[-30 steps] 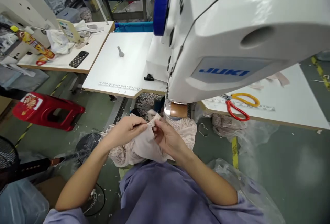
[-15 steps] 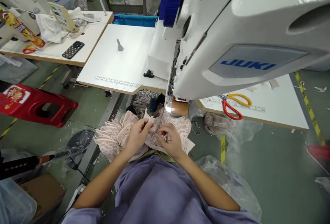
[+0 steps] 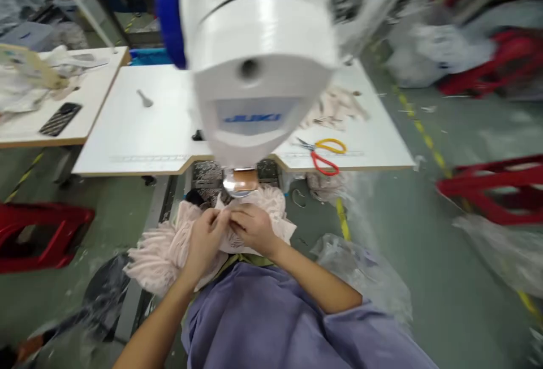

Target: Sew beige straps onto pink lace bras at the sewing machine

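Observation:
Pale pink lace fabric (image 3: 153, 256) lies gathered in a thick bunch over my lap, with more of it spread under the sewing machine head. My left hand (image 3: 207, 236) is closed, thumb and fingers pinching an edge of the lace. Beside it, my right hand (image 3: 254, 228) is also closed, its fingertips meeting those of the left at the same spot on the cloth. Motion blur and the fingers hide the exact part being pinched. Just beyond my hands is the rounded metal end of the white sewing machine (image 3: 241, 181), with a brown patch on it.
Scissors (image 3: 320, 154) with orange and red handles lie on the white worktop (image 3: 161, 97), near scraps of cloth (image 3: 335, 106). A phone (image 3: 60, 119) rests on the neighbouring table. Red stools (image 3: 42, 236) stand on the floor, and clear plastic (image 3: 365, 273) lies to my right.
My view has swung right, so the machine now appears more head-on. My right hand has come in against the left; half a second ago they were slightly apart.

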`<state>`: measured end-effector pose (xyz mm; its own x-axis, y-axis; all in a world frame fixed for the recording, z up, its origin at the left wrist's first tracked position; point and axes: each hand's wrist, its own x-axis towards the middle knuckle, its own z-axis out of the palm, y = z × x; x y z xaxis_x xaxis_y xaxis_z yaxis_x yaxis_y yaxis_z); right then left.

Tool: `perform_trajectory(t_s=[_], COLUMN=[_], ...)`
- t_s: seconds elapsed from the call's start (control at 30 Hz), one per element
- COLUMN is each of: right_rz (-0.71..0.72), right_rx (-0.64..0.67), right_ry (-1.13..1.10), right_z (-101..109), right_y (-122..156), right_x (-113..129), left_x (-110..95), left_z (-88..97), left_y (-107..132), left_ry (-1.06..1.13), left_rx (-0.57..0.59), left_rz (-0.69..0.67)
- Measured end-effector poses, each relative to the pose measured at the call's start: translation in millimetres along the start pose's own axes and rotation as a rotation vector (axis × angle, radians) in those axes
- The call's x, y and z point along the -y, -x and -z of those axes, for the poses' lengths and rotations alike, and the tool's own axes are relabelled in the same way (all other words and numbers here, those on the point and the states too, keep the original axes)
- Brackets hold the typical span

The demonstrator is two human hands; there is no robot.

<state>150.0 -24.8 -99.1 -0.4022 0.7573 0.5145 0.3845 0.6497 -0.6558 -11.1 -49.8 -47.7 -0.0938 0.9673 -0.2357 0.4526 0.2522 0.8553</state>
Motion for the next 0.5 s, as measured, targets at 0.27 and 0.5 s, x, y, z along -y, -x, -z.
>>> perform_trajectory(t_s=[0.27,0.5], right_rz=[-0.468,-0.492], right_rx=[-0.006,0.412], right_ry=[0.726,0.935], right_z=[184,221], right_y=[-13,-27], right_x=[-141,-160], left_x=[-8,-15], left_z=[-1.3,-8.1], left_y=[-17,-7], left_ry=[-0.063,0.22], left_rx=[0.157,0.245], left_rz=[0.041,0.09])
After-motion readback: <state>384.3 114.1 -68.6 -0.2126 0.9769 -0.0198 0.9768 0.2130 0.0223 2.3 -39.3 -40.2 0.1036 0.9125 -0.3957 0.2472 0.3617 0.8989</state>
